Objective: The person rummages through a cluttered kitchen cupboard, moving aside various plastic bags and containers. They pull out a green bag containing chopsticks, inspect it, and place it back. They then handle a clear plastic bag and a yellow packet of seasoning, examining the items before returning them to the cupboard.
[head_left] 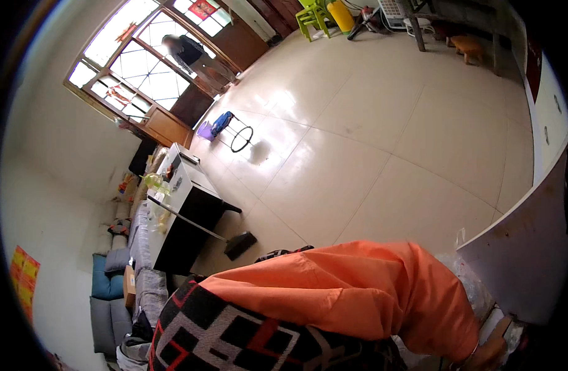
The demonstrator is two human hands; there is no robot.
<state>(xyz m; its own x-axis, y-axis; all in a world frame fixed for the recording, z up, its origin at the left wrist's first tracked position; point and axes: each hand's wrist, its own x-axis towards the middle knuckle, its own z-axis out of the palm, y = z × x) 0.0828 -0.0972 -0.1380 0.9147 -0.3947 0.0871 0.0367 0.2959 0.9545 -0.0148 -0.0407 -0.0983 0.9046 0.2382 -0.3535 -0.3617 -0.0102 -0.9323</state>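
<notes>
A loose orange sleeve (333, 290) crosses the lower part of the view, rising to a bend and then dropping to the lower right corner. By its run from the left, I take it as my left arm. My left hand (486, 355) shows only partly past the cuff, dim and cut by the lower edge. Its fingers are too hidden to read. Next to it lies crumpled clear plastic (472, 285), below a pale panel (522, 247). A black, grey and red patterned garment (234, 334) fills the bottom. My right hand is out of sight.
A black and white cabinet (194, 213) stands at left, with a broom (239, 245) before it. Farther off are a blue and black wheeled frame (222, 123), a purple bucket (204, 130) and a person (194, 55) by the glazed door. Pale tiles (358, 142) cover the floor.
</notes>
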